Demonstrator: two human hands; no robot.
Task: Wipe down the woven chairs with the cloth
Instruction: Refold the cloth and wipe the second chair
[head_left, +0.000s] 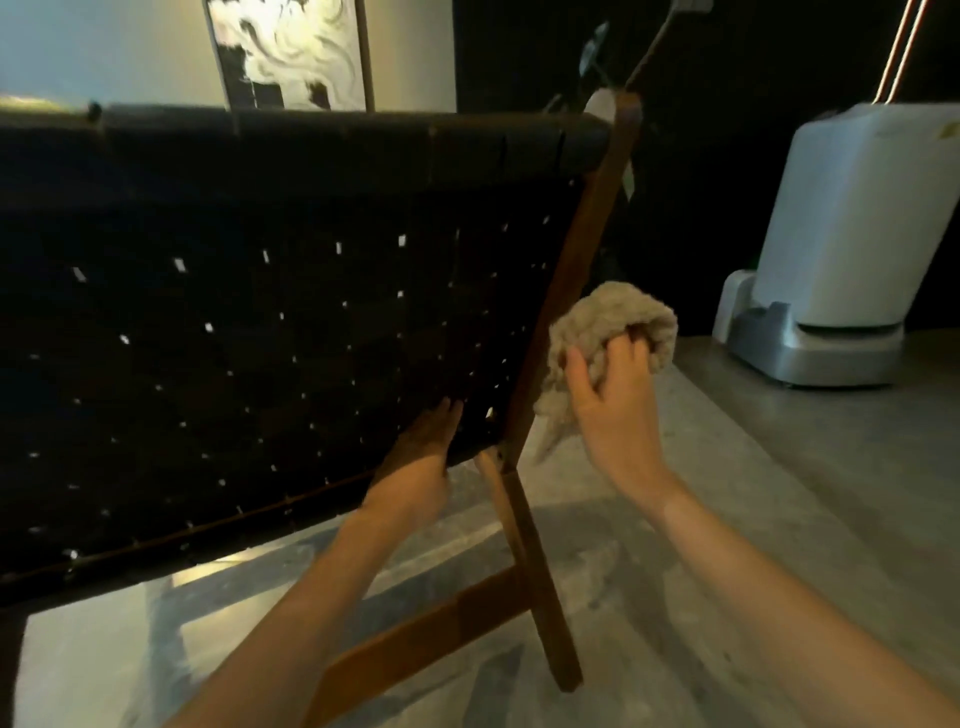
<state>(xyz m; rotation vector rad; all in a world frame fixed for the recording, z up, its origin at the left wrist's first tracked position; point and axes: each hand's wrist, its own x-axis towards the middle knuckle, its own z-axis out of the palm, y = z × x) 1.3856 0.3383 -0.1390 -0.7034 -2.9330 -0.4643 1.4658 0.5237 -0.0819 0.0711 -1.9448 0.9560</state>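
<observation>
On grey concrete floor stands the chair, dark woven back tilted; left hand presses straight fingers on it, right hand clutches the cloth beside its frame, a white machine behind

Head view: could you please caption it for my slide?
Left hand rests on the woven chair back; right hand grips a cloth beside the frame.

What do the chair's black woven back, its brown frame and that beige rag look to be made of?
Black woven back: flat straps, probably fabric webbing or cord, matt; light shows through the gaps.
Brown frame: wood, smooth finish, with jointed bars.
Beige rag: soft, nubby textile, likely terry or knit; it bunches in the right hand.
</observation>
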